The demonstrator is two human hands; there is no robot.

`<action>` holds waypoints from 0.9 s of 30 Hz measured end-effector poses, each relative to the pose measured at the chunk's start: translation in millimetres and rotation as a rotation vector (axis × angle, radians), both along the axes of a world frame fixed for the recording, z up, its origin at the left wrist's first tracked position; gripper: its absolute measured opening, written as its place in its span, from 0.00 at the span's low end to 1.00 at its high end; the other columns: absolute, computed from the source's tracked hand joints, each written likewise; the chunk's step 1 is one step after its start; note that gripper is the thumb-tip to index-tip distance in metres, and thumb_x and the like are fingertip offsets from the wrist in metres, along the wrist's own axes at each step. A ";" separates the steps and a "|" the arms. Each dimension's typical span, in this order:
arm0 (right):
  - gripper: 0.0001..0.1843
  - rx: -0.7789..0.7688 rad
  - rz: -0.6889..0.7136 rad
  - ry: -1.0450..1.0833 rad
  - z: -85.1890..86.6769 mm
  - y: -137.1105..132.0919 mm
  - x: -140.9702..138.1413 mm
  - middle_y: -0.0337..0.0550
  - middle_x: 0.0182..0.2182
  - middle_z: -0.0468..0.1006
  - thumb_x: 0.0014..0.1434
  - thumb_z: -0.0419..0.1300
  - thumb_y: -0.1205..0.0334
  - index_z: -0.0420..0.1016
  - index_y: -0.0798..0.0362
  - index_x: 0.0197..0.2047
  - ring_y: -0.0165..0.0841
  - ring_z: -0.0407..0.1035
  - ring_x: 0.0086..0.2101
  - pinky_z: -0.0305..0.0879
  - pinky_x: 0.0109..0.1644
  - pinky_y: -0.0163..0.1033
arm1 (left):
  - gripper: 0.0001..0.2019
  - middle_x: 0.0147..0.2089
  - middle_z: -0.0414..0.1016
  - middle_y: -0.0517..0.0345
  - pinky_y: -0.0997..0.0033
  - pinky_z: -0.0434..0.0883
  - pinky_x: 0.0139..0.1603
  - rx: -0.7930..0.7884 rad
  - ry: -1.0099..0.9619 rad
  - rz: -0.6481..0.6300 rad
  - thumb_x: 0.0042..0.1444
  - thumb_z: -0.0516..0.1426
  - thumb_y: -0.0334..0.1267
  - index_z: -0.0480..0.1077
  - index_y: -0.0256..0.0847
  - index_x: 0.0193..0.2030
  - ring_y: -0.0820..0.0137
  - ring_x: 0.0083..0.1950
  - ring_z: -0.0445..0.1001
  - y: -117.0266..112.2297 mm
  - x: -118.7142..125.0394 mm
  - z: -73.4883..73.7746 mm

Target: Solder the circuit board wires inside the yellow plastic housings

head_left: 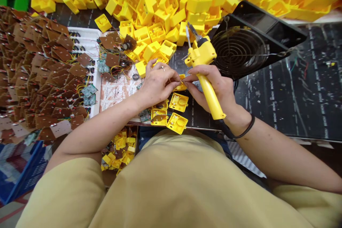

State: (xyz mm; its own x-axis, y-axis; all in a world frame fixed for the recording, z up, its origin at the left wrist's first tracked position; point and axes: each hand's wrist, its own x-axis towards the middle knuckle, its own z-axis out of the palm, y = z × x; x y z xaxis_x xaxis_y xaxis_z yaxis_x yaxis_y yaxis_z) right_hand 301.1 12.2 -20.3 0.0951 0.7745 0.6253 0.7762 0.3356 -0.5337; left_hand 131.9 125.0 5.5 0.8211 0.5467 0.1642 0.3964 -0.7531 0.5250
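My left hand (157,83), with a ring on one finger, pinches a small yellow plastic casing half (182,86) between thumb and fingers. My right hand (220,87) grips a yellow soldering gun (201,55), its metal tip pointing up and away from me. The thumb and a fingertip of that same hand also meet at the right side of the held casing. Fingers hide most of this piece. Just below it, several open casing halves (179,102) with speaker grilles lie at the bench edge, one holding a brown circuit board (159,118).
Yellow casings (160,3) are heaped along the back. Brown circuit boards (34,74) with wires fill the left, beside a white tray (96,94). A black fan (248,42) leans at right on the black bench (299,103). Lower left stands a blue crate (26,174).
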 end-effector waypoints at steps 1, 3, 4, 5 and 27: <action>0.12 -0.024 -0.016 0.000 -0.6 -0.1 0.0 0.37 0.37 0.83 0.65 0.62 0.63 0.69 0.46 0.52 0.34 0.79 0.40 0.75 0.48 0.39 | 0.04 0.40 0.82 0.60 0.45 0.57 0.73 -0.018 -0.007 0.005 0.62 0.59 0.37 0.75 0.43 0.37 0.63 0.52 0.76 0.8 0.1 -0.1; 0.11 -0.067 -0.028 -0.001 -2.6 0.1 0.9 0.39 0.38 0.83 0.66 0.62 0.60 0.69 0.46 0.51 0.36 0.79 0.40 0.76 0.48 0.41 | 0.05 0.40 0.82 0.60 0.48 0.60 0.71 -0.063 -0.019 0.021 0.62 0.59 0.38 0.76 0.43 0.37 0.64 0.50 0.76 2.7 0.1 -0.5; 0.10 -0.075 -0.030 -0.010 -3.5 0.3 1.8 0.40 0.38 0.83 0.66 0.61 0.60 0.70 0.46 0.51 0.36 0.79 0.40 0.76 0.48 0.42 | 0.06 0.40 0.82 0.60 0.50 0.62 0.69 -0.084 -0.024 0.032 0.62 0.59 0.39 0.77 0.43 0.37 0.64 0.49 0.76 3.8 -0.1 -0.4; 0.10 -0.077 -0.033 -0.027 -4.2 0.6 3.1 0.40 0.39 0.83 0.66 0.61 0.60 0.70 0.46 0.50 0.36 0.79 0.40 0.76 0.48 0.42 | 0.06 0.40 0.83 0.60 0.51 0.63 0.68 -0.101 -0.028 0.045 0.61 0.59 0.39 0.77 0.43 0.37 0.65 0.48 0.76 5.0 -0.6 0.0; 0.07 0.049 -0.021 -0.253 24.3 -37.7 28.9 0.35 0.33 0.82 0.64 0.66 0.56 0.77 0.44 0.46 0.31 0.76 0.32 0.74 0.46 0.36 | 0.08 0.36 0.80 0.55 0.41 0.64 0.65 0.164 0.252 -0.065 0.61 0.56 0.35 0.77 0.42 0.34 0.58 0.48 0.75 5.5 6.3 9.9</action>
State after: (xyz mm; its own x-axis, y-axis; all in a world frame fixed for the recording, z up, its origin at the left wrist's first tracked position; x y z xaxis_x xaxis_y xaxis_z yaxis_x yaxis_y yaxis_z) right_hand 329.9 -25.5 4.0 -0.0536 0.7420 0.6683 0.8902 0.3387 -0.3047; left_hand 138.2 130.5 15.4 0.8794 0.4749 0.0332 0.4471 -0.8478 0.2854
